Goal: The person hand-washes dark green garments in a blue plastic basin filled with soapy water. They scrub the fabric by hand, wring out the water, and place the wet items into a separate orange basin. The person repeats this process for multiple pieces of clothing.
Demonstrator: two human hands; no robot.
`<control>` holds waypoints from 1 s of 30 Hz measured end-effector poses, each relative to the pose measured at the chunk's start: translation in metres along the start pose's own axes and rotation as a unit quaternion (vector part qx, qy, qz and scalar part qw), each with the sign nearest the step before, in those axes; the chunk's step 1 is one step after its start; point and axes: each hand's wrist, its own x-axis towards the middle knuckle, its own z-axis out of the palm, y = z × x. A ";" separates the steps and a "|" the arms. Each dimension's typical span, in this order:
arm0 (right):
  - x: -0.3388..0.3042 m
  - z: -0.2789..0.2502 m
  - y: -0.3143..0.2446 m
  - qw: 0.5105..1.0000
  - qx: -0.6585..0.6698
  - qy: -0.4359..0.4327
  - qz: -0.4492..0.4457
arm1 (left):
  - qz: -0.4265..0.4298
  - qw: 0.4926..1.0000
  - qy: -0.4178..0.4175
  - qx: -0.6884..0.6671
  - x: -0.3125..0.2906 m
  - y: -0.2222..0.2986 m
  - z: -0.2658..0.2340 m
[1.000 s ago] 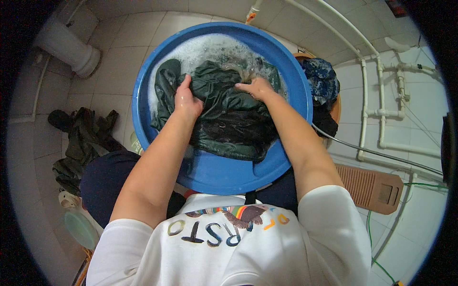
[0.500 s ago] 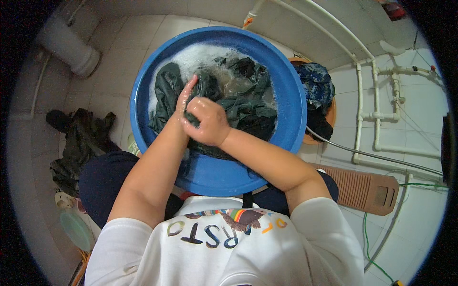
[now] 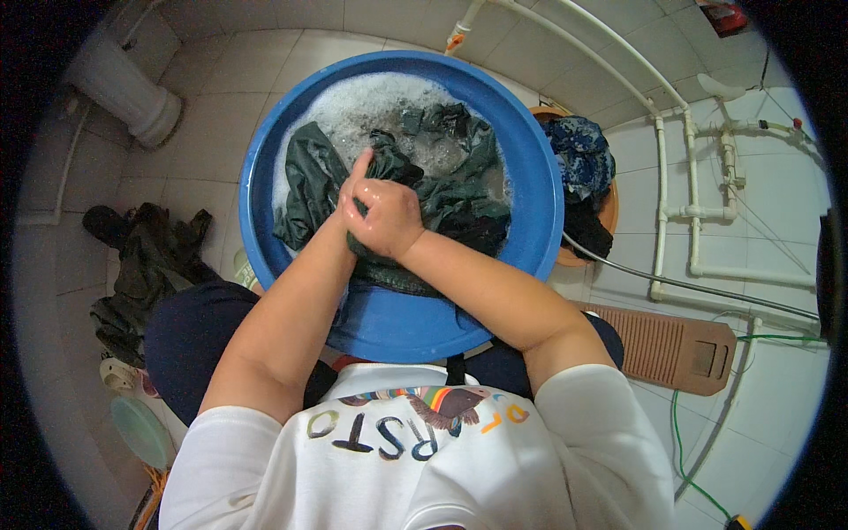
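A dark green wet garment (image 3: 477, 199) lies in soapy water inside a round blue basin (image 3: 539, 185). Both hands meet over it, left of the basin's middle. My right hand (image 3: 389, 216) is closed in a fist on a bunched part of the cloth, pressed against my left hand (image 3: 354, 187). One finger of the left hand points up and away along the fabric; its other fingers are hidden behind the right hand and seem to hold the same garment. White suds (image 3: 340, 102) float at the basin's far left side.
An orange basin (image 3: 609, 212) with a blue patterned cloth (image 3: 579, 159) stands behind on the right. A brown washboard (image 3: 662, 349) lies at right, near a grey hose (image 3: 671, 284) and white pipes (image 3: 664, 177). Dark clothes (image 3: 155, 256) lie on the left floor.
My right fist has shifted slightly and now sits tighter against the left hand. The bunched cloth beyond the hands has been pushed up and folded differently.
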 end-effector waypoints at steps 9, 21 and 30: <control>0.027 -0.018 0.168 0.946 -0.016 -0.041 0.321 | -0.107 0.969 0.152 -0.163 -0.015 0.067 0.068; 0.021 -0.005 0.150 0.943 -0.076 -0.018 0.324 | -0.060 0.970 0.175 -0.158 -0.004 0.066 0.058; -0.010 -0.006 -0.005 0.995 0.041 -0.020 -0.091 | -0.164 0.963 0.094 -0.193 -0.049 0.119 0.109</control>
